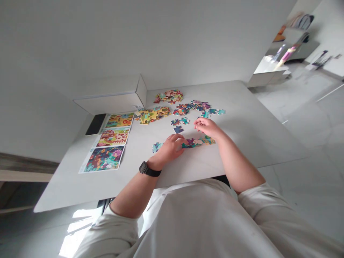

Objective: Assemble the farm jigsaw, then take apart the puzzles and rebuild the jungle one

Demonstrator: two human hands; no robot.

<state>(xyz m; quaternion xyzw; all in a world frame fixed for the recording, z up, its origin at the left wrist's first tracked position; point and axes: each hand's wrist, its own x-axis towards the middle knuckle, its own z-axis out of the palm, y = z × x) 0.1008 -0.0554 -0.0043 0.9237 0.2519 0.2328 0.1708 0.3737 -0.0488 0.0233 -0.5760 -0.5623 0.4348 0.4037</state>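
Note:
My left hand (170, 147), with a black watch (149, 169) on the wrist, rests fingers-down on the white table (242, 136) against the left end of a joined strip of puzzle pieces (197, 142). My right hand (206, 127) hovers over the strip's right part, its fingers curled together in a pinch; what they hold is too small to name. A lone teal piece (157, 146) lies just left of my left hand. Loose blue pieces (179, 123) sit just beyond both hands.
Heaps of loose pieces lie farther back: yellow (153, 114), orange-pink (170, 96) and blue-purple (195, 106). A sheet with three reference pictures (111, 140) lies at left, a black phone (96, 124) beside it. A white box (113, 95) stands at the back.

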